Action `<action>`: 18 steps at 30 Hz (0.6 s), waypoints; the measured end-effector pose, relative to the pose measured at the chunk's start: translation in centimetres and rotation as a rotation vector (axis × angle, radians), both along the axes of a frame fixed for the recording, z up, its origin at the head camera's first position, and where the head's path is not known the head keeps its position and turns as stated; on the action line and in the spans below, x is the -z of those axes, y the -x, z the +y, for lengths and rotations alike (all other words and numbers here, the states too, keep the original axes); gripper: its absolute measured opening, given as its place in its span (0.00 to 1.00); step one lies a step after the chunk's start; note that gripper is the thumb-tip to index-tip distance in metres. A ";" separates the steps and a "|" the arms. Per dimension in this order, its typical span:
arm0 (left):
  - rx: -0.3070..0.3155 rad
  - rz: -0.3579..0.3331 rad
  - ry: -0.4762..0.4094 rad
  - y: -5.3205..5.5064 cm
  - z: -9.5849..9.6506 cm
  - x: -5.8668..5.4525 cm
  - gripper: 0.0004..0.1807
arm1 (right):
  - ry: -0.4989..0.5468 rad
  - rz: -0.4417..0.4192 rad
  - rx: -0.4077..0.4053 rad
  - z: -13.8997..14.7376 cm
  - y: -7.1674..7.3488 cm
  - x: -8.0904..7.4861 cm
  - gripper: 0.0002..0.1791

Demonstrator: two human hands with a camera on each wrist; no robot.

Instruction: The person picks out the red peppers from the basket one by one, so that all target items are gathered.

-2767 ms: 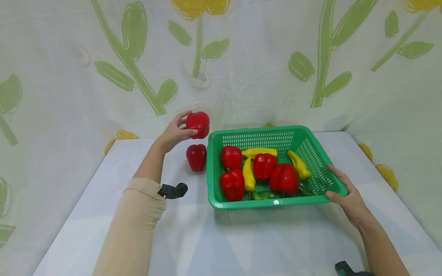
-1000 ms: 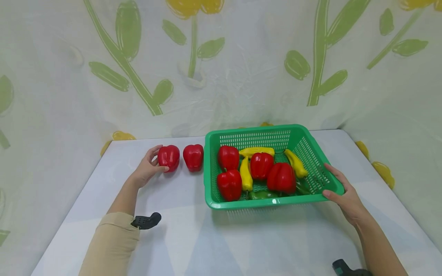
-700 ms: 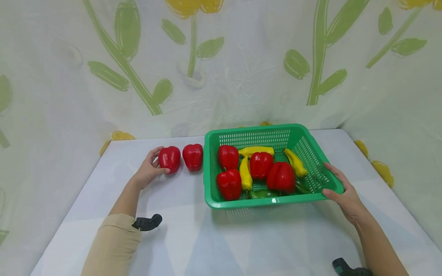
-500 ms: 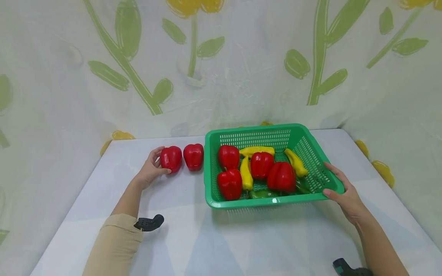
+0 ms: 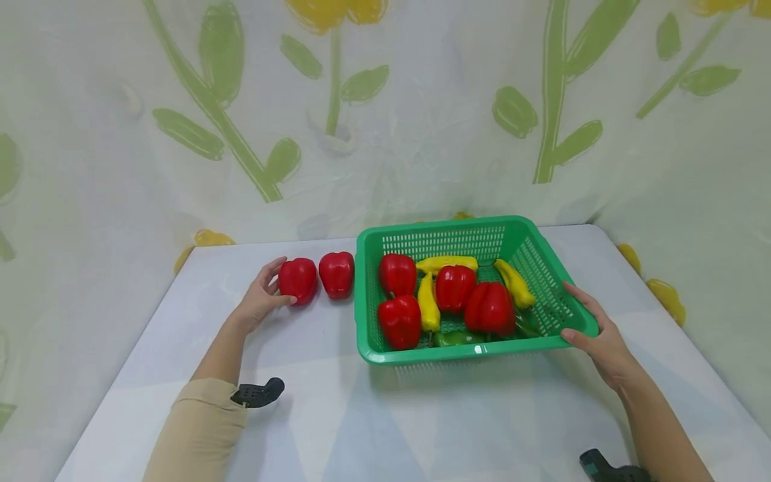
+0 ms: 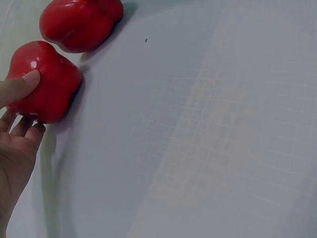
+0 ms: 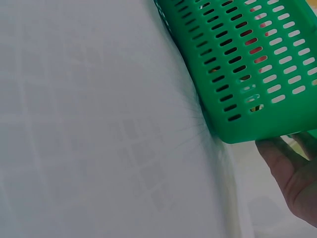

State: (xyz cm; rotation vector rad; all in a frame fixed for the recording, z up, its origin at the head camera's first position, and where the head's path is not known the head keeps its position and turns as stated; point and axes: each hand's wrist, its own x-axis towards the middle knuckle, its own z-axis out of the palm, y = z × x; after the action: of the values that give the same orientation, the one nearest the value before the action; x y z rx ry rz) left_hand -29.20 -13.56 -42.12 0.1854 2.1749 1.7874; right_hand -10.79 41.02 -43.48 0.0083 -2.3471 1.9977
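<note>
My left hand (image 5: pixel 260 300) grips a red bell pepper (image 5: pixel 299 282) at the left of the table, thumb on its near side and fingers behind it. In the left wrist view the thumb lies across this pepper (image 6: pixel 47 84), with fingertips under its edge. Just right of it stands a second red bell pepper (image 5: pixel 337 275). My right hand (image 5: pixel 605 341) holds the right end of a green plastic basket (image 5: pixel 362 301) by its rim. The right wrist view shows the basket's slotted wall (image 7: pixel 237 64) and the fingers at its rim.
Inside the basket lie several red bell peppers (image 5: pixel 400 323), several long yellow peppers (image 5: pixel 429 306) and green peppers (image 5: pixel 460 339). A white cloth with a painted flower pattern (image 5: pixel 421 134) hangs behind the white table (image 5: pixel 337 415).
My left hand has brought the red bell pepper down from above the table beside the basket to the left of the second pepper. My right hand keeps its hold on the basket.
</note>
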 end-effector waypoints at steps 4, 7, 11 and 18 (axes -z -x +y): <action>0.000 0.006 0.007 0.6 0.0 0.7 0.51 | 0.006 -0.007 0.012 0.2 -0.1 0.1 0.38; -0.012 0.013 0.023 1.3 -0.1 1.6 0.52 | 0.009 -0.008 0.012 0.2 -0.2 0.1 0.38; -0.026 0.033 0.065 1.7 -0.4 2.5 0.52 | 0.018 -0.002 0.004 0.1 -0.3 0.1 0.38; -0.047 0.078 0.066 1.6 -0.9 2.2 0.52 | 0.037 0.026 -0.022 -0.1 -0.1 0.1 0.38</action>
State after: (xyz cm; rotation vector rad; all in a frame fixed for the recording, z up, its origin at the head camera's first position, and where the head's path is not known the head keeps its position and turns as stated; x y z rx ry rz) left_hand -30.84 -14.51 -44.33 0.1926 2.3073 1.7575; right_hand -10.73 40.96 -43.62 0.0580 -2.3040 2.0377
